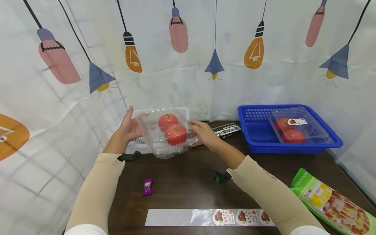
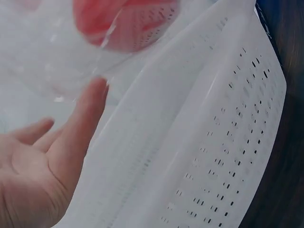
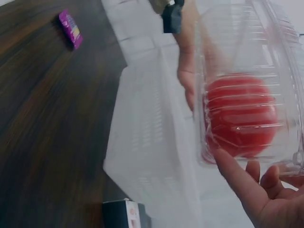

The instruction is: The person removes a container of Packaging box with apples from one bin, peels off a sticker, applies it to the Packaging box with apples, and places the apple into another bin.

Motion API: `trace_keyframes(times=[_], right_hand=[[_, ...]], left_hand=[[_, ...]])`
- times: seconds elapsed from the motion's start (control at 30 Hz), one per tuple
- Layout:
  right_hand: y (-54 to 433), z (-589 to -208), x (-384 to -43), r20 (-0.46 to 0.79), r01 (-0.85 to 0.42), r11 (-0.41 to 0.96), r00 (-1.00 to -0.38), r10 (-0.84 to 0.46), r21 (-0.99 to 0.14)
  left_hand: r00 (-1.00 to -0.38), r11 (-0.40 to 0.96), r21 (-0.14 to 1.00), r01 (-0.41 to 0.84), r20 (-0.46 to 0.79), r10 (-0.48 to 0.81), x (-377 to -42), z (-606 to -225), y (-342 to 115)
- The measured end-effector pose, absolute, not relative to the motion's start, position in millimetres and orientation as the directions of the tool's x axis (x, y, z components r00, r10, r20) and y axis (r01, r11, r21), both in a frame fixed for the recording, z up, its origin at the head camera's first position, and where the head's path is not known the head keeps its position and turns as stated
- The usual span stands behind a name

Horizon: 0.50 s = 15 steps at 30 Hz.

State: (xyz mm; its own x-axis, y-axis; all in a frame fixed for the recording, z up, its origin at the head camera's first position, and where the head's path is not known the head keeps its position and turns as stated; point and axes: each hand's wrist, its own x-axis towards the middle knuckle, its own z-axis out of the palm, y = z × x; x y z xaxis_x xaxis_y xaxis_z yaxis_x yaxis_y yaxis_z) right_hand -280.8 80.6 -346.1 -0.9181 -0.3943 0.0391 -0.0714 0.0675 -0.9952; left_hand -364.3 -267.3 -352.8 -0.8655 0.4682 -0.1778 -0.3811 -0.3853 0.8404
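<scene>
A clear plastic clamshell box [image 1: 158, 145] with two tomatoes [image 1: 176, 134] inside is held up above the table, tilted. My right hand [image 1: 207, 134] grips its right side; in the right wrist view the fingers [image 3: 242, 183] bend round the box's end. At the box's left side is my left hand [image 1: 129, 128], thumb raised and fingers loosely extended, partly hidden by the box. A white perforated basket [image 1: 140, 148] stands behind the box; its holed side [image 2: 228, 156] fills much of the left wrist view.
On the right, a blue basket [image 1: 249, 130] holds another clamshell [image 1: 314, 133] with tomatoes. Beside the white basket lies a black carton [image 1: 227, 129]. Nearer are a purple wrapped packet [image 1: 147, 187], a label strip [image 1: 170, 218] and a green food bag [image 1: 332, 204]. A curtain hangs behind.
</scene>
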Motion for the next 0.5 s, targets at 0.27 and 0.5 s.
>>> trace_keyframes(times=[0.27,0.5], right_hand=[[102,-346,-269,0.055,-0.116,0.11,-0.891,-0.45,-0.987],[111,-350,-263,0.037,-0.1,0.116,-0.89,-0.455,-0.988]], left_hand=[[-0.733,-0.136,0.916,-0.377,-0.205,0.649,-349,-348,-261],[-0.722,-0.005,0.961,-0.277,-0.204,0.661,-333,-346,-256]])
